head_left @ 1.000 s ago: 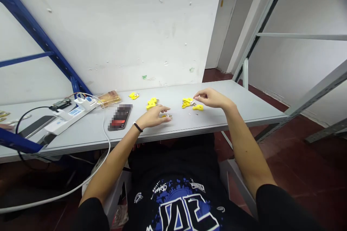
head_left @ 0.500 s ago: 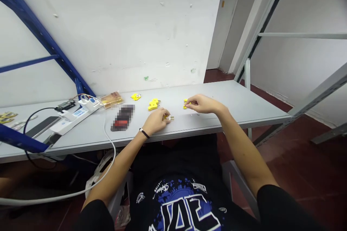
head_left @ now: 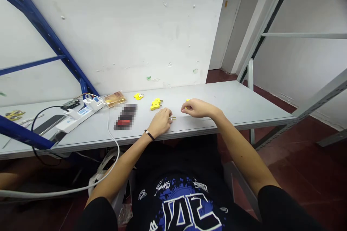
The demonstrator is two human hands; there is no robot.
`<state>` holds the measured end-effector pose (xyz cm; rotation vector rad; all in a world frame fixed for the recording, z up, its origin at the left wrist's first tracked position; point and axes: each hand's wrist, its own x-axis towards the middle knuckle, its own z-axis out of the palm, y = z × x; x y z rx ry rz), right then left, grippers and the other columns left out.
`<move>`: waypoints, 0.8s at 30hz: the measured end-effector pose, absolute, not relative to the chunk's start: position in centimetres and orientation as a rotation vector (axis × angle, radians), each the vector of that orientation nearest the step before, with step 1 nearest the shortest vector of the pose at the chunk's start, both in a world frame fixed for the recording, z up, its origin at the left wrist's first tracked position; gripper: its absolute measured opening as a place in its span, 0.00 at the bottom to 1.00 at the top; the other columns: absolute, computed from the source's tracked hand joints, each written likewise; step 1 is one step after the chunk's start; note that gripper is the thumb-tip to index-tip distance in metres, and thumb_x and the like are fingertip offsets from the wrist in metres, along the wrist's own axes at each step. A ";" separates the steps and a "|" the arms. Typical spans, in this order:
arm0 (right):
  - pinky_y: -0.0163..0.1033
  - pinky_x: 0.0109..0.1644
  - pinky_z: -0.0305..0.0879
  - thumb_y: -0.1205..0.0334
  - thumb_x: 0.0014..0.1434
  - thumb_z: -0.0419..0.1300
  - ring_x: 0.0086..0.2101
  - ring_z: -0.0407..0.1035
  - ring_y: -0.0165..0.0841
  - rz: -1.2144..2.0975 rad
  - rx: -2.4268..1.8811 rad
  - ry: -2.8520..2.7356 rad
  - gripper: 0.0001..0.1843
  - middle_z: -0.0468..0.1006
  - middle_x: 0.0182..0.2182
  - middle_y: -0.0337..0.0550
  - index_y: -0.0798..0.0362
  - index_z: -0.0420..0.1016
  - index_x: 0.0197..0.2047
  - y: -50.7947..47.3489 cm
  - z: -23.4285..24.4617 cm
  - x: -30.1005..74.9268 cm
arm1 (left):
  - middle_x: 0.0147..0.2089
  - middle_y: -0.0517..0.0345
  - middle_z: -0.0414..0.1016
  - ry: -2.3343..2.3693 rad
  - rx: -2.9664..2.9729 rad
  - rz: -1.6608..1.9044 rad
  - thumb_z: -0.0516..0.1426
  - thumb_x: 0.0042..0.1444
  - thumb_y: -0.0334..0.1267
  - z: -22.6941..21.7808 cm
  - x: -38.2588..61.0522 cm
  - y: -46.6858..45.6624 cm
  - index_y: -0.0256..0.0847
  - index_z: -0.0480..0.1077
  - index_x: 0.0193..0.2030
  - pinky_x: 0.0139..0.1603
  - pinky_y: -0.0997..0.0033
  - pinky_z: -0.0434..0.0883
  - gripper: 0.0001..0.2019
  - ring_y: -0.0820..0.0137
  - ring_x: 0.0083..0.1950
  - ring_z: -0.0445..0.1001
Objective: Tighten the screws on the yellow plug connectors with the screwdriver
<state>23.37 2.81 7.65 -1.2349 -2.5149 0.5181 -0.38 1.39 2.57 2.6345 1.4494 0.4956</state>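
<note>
My left hand (head_left: pixel 162 121) is closed on a small plug (head_left: pixel 172 118) at the table's front part. The plug's white part and metal prongs stick out to the right of my fingers. To the right, my right hand (head_left: pixel 200 108) is bent with thumb and fingers pinched together just above the table. Whatever lies between those fingertips is too small to make out. A yellow piece (head_left: pixel 187 100) shows partly behind that hand. Several yellow plugs (head_left: pixel 155 104) with prongs lie beyond my left hand, and more yellow pieces (head_left: pixel 138 96) rest farther back.
On the left lie a blurred dark and red item (head_left: pixel 125 117), a clear amber bag (head_left: pixel 115 99), a white power strip (head_left: pixel 78 113) with a white cable, and a dark phone-like slab (head_left: pixel 51 124). A white wall panel (head_left: pixel 141 36) stands behind the table (head_left: pixel 244 104).
My right hand has lowered slightly and shifted left, its fingers now in front of the yellow piece. My left hand still grips the plug. The whole view has shifted a little.
</note>
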 end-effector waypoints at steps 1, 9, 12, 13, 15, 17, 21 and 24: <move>0.36 0.35 0.56 0.59 0.65 0.57 0.31 0.67 0.32 0.498 -1.229 -2.539 0.13 0.78 0.31 0.43 0.53 0.82 0.44 2.8 7.4 22.8 | 0.47 0.49 0.72 1.442 2.624 0.506 0.55 0.61 0.29 2.5 -0.4 1.5 0.41 0.66 0.45 0.50 0.56 0.69 0.06 0.57 0.48 0.71; 0.37 0.37 0.59 0.57 0.65 0.60 0.42 0.75 0.41 0.318 -1.406 -2.679 0.14 0.82 0.43 0.50 0.52 0.79 0.50 2.8 5.2 18.5 | 0.48 0.47 0.71 1.326 2.622 0.586 0.55 0.64 0.34 1.2 -1.2 2.1 0.39 0.66 0.48 0.53 0.55 0.70 0.07 0.57 0.50 0.71; 0.37 0.39 0.60 0.57 0.66 0.58 0.43 0.76 0.41 0.280 -1.380 -2.717 0.14 0.83 0.44 0.51 0.52 0.79 0.50 2.9 5.0 18.4 | 0.49 0.46 0.71 1.290 2.607 0.596 0.56 0.64 0.34 0.9 -1.4 2.3 0.39 0.67 0.49 0.55 0.54 0.69 0.08 0.57 0.51 0.71; 0.37 0.39 0.60 0.57 0.66 0.58 0.43 0.76 0.42 0.261 -1.372 -2.727 0.14 0.83 0.44 0.51 0.53 0.79 0.50 3.0 5.0 18.4 | 0.49 0.46 0.71 1.289 2.597 0.601 0.56 0.64 0.34 0.9 -1.4 2.4 0.39 0.67 0.50 0.56 0.54 0.69 0.09 0.57 0.52 0.70; 0.38 0.39 0.61 0.57 0.66 0.58 0.43 0.76 0.43 0.230 -1.353 -2.739 0.14 0.83 0.43 0.52 0.53 0.80 0.49 3.0 5.0 18.5 | 0.50 0.46 0.71 1.295 2.573 0.605 0.57 0.63 0.35 0.9 -1.5 2.6 0.38 0.68 0.50 0.56 0.53 0.69 0.09 0.56 0.52 0.70; 0.39 0.39 0.60 0.57 0.66 0.58 0.43 0.76 0.43 0.219 -1.340 -2.736 0.14 0.83 0.42 0.53 0.53 0.81 0.49 3.1 4.9 18.5 | 0.50 0.45 0.71 1.300 2.549 0.595 0.57 0.62 0.35 0.9 -1.6 2.8 0.38 0.68 0.49 0.57 0.53 0.70 0.10 0.56 0.52 0.70; 0.39 0.38 0.59 0.57 0.65 0.59 0.41 0.76 0.43 0.231 -1.330 -2.712 0.14 0.84 0.40 0.52 0.53 0.81 0.49 3.4 4.6 18.5 | 0.50 0.46 0.71 1.309 2.534 0.579 0.57 0.63 0.36 0.7 -1.7 2.9 0.38 0.67 0.50 0.58 0.53 0.70 0.10 0.56 0.53 0.70; 0.38 0.37 0.57 0.58 0.65 0.59 0.40 0.75 0.41 0.253 -1.298 -2.702 0.14 0.84 0.39 0.52 0.53 0.82 0.48 3.4 4.5 18.6 | 0.50 0.45 0.71 1.311 2.530 0.600 0.57 0.62 0.36 0.5 -1.7 2.9 0.39 0.68 0.50 0.58 0.52 0.70 0.10 0.56 0.53 0.70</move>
